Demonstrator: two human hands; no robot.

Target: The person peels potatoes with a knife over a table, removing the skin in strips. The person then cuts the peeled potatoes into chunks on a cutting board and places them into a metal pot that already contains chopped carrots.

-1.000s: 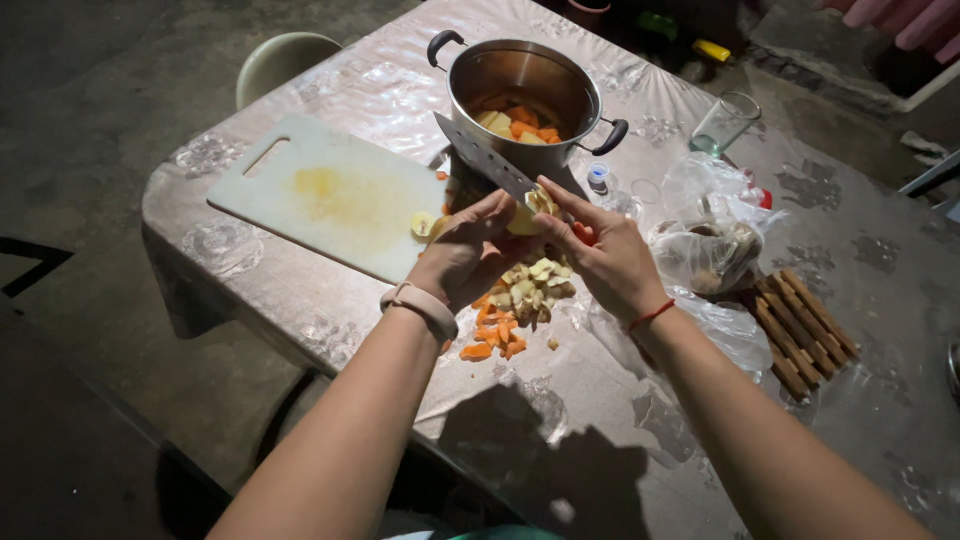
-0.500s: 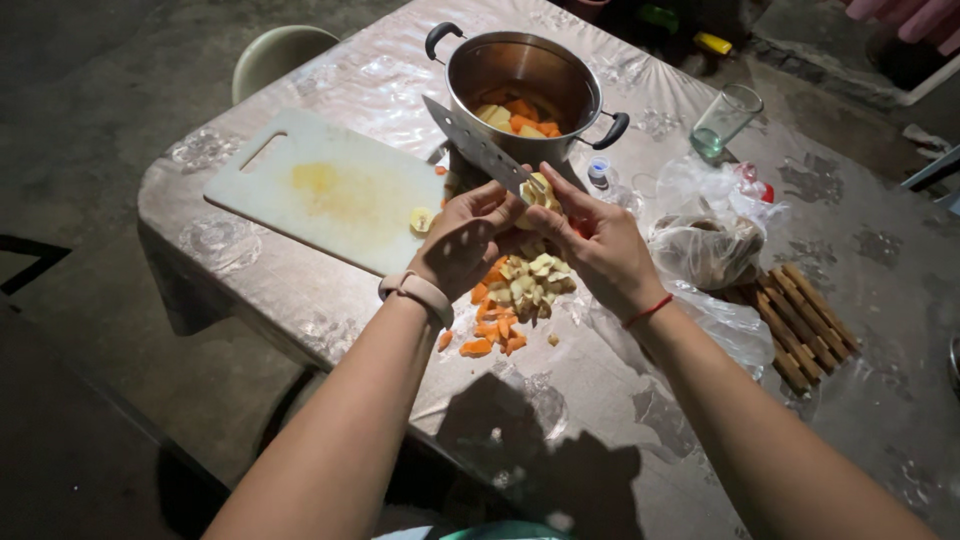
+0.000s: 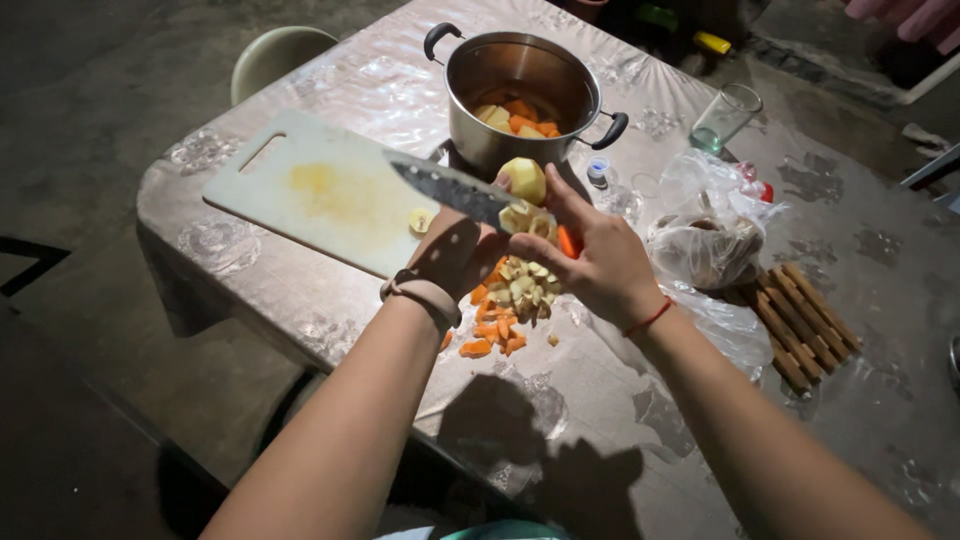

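I see left hand (image 3: pixel 455 255) closed round peeled potato (image 3: pixel 523 180), held up above table (image 3: pixel 620 400), just before steel pot (image 3: pixel 520 90). Right hand (image 3: pixel 590 255) grips knife (image 3: pixel 450 187) (blade points left, over white cutting board (image 3: pixel 320 190)). Peel and carrot scraps (image 3: pixel 510 300) heaped below both hands.

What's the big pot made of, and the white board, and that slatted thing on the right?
The pot looks like brushed steel: silvery, shiny, with dark, likely plastic handles. The cutting board seems to be white plastic, smooth and stained yellow. The trivet looks like bare wood: brown slats, dull and grainy.
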